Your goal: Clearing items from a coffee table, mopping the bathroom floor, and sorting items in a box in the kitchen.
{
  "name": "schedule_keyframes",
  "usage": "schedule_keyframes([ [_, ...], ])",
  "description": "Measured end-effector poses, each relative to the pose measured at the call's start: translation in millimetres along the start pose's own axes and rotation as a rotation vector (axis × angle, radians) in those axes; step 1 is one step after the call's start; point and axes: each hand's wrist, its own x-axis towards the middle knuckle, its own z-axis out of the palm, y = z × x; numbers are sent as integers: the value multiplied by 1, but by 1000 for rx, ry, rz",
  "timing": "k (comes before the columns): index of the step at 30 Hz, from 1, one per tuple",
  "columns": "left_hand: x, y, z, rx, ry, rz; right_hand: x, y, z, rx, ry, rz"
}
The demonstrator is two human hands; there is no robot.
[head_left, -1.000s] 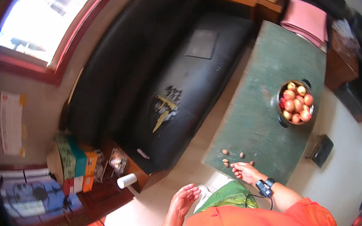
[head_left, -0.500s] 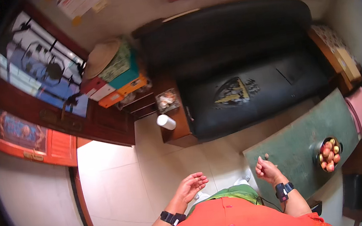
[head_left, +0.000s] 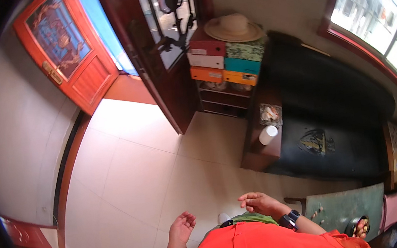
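Over the floor in front of my body, my left hand is held palm inward with slightly curled fingers, holding nothing. My right hand is also empty, its fingers bent loosely and apart, between me and the sofa's near end. A black strap with a small box sits on each wrist. Nearest to the right hand is the green-topped table, bearing a dark pot of red and yellow round fruit and some small bits. Neither hand touches anything.
A black sofa with torn seat lies ahead right; a white cylinder stands on its wooden arm. Shoe boxes carry a straw hat. Dark door and orange-red door stand open. A red chair is lower left.
My view has swung left toward the doors, so the sofa and table now sit farther right. My right hand has come away from above the table, and its fingers have loosened.
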Motion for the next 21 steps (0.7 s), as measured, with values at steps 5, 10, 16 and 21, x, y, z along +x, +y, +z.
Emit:
schedule_keyframes([
  [5,13,21,-35,-133,51,20,76,-21,34,-151,-31,95],
  [10,60,66,-40,-217,27,20,152,-54,42,-171,54,75],
  [16,103,186,-20,-287,24,107,273,-131,78,-11,117,117],
  [21,129,290,-1,-235,107,212,396,-184,127,-26,100,117],
])
